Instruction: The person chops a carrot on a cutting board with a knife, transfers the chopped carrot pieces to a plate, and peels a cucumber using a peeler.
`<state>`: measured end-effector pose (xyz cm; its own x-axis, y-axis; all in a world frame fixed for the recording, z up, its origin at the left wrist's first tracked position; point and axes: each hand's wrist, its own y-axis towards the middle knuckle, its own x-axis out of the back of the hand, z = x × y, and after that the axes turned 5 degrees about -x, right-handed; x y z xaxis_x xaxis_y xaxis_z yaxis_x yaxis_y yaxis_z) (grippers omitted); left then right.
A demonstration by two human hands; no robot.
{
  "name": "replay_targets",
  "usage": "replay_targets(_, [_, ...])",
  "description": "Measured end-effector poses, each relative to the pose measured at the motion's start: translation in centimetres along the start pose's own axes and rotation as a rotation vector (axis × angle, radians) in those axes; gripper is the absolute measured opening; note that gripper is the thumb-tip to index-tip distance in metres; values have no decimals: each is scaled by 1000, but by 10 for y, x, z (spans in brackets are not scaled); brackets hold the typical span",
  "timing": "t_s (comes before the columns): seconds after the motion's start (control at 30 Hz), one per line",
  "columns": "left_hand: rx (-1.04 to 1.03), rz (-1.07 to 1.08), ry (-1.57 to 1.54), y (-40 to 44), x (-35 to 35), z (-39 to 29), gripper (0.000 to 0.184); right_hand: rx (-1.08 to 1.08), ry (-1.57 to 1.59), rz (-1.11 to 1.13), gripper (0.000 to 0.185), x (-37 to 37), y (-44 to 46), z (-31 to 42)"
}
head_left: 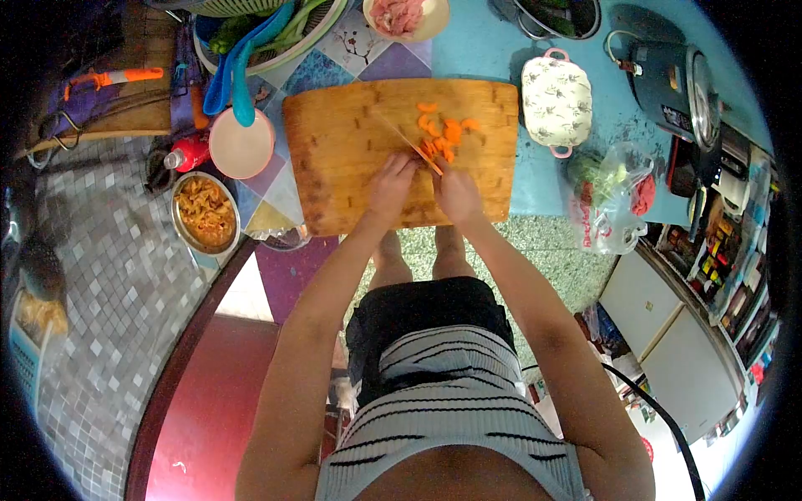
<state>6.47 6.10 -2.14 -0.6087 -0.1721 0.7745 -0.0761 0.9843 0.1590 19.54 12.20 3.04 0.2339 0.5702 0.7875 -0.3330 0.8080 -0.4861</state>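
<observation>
Right hand (458,196): closed round the near end of the knife (407,141), handle hidden by the fingers. Blade slants away from the grip, forward and to its left, over the board.

Left hand (391,185): just left of the right hand's grip, fingers bent and close beside the blade; whether anything is grasped beneath them cannot be told.

Carrot (452,130): orange pieces, loosely heaped on the board directly ahead of the right hand's grip, right of the blade; some lie close against the blade.

Board (334,159): wooden, beneath both hands, extending ahead and to either side of the grip.

Left of the grip, beyond the board: pink-rimmed bowl (241,149); red bottle (193,153), lying beside that bowl; metal dish (175,210), nearer the body, containing cooked-looking food (205,214).

Ahead of the grip, past the board: pale bowl (439,23) with raw meat (397,15).

Right of the grip: floral dish (557,100), pink-handled, just beside the board; plastic bag (614,227), farther right, with greens (591,177) visible.
</observation>
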Motion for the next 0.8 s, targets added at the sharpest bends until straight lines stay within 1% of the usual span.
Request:
replay_targets(0.1, [-29, 10, 13, 1, 5, -1, 22, 14, 58, -1, 24, -9, 8, -7])
replay_targets(0.17, [-45, 10, 24, 4, 8, -2, 21, 42, 16, 66, 28, -9, 10, -9])
replay_targets(0.2, [-49, 1, 25, 3, 8, -3, 21, 40, 17, 65, 28, -12, 9, -9])
replay_targets(0.27, [-62, -18, 27, 6, 7, -3, 20, 69, 36, -37, 22, -16, 11, -8])
replay_targets(0.4, [-62, -4, 39, 5, 10, -4, 19, 3, 60, -15, 22, -17, 15, -3])
replay_targets(0.47, [-74, -19, 53, 6, 11, -3, 19, 19, 62, 25, 25, -12, 14, -10])
replay_targets(0.53, [-57, 24, 116, 1, 9, -4, 19, 36, 57, 21, 25, -6, 9, -9])
replay_targets(0.6, [-52, 31, 72, 1, 7, -2, 19, 53, 46, 15, 25, -2, 1, -11])
replay_targets(0.7, [-41, 34, 24, 2, 6, 0, 20, 108, -57, -29, 22, 5, -10, -9])
replay_targets(0.77, [-32, 39, 19, 2, 6, 0, 20, 6, -16, 42, 20, 10, -10, -1])
replay_targets(0.8, [-43, 23, 49, 2, 6, 0, 21, 6, -16, 43, 20, 4, -7, 0])
